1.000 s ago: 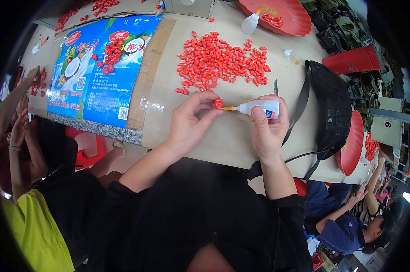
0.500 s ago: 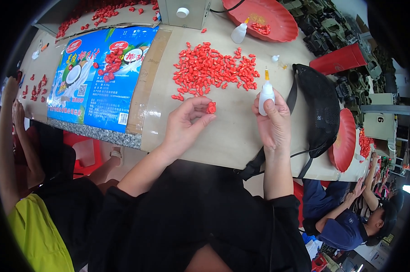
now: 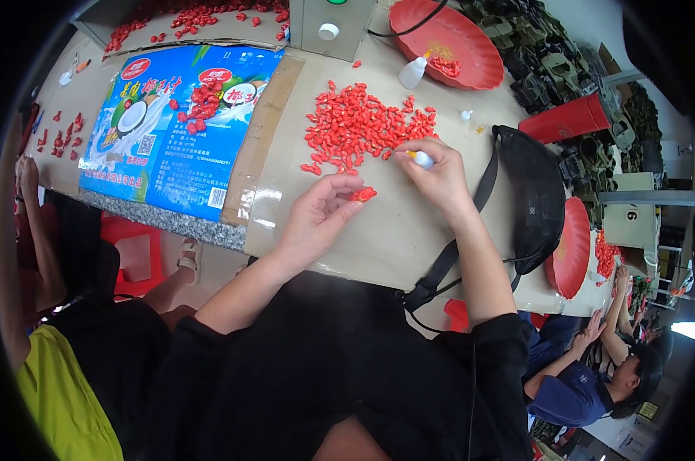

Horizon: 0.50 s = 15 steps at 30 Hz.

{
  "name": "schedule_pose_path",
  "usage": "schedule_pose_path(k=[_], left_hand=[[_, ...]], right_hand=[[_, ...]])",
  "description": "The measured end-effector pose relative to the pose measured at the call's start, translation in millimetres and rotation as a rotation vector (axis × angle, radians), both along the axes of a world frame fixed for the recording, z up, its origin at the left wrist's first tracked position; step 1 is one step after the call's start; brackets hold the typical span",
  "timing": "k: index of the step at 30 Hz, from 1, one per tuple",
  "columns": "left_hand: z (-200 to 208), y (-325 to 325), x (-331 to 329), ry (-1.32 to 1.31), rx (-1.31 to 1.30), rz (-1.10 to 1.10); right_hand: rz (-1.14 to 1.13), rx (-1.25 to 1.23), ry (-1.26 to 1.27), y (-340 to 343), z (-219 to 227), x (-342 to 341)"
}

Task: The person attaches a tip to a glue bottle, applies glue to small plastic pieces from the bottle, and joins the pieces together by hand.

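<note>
My left hand (image 3: 316, 219) pinches a small red rose-shaped piece (image 3: 366, 194) between thumb and fingers, over the bare tabletop. In my right hand (image 3: 439, 178) is a small white squeeze bottle (image 3: 422, 160) with a yellow-orange nozzle, partly hidden by the fingers. The thumb and fingertips of that hand reach the lower right edge of a loose heap of small red pieces (image 3: 347, 123). Whether those fingertips also touch a red piece, I cannot tell.
A second white bottle (image 3: 413, 73) stands by a red scalloped tray (image 3: 470, 65). A white cap (image 3: 466, 115) lies right of the heap. A black mesh bag (image 3: 535, 203) borders the right side. Blue printed cardboard (image 3: 170, 154) covers the left; people sit at both sides.
My right hand has moved left and tipped the bottle from upright toward the heap. My left hand has shifted slightly down, and the red piece in it has turned sideways. The view has shifted slightly.
</note>
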<state>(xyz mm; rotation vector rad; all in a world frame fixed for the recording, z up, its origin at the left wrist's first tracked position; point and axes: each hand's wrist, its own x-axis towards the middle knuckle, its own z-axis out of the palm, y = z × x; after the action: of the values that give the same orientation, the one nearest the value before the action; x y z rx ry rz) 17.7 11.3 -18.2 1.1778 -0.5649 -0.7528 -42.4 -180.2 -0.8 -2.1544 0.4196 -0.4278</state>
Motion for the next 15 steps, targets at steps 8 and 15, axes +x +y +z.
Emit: schedule_pose_path(k=[8, 15], left_hand=[[1.7, 5.7, 4.9, -0.045, 0.066, -0.074], [-0.4, 6.5, 3.5, -0.082, 0.058, -0.086]], right_hand=[[0.069, -0.382, 0.164, 3.5, 3.9, 12.1], [0.079, -0.423, 0.188, 4.7, 2.3, 14.5]])
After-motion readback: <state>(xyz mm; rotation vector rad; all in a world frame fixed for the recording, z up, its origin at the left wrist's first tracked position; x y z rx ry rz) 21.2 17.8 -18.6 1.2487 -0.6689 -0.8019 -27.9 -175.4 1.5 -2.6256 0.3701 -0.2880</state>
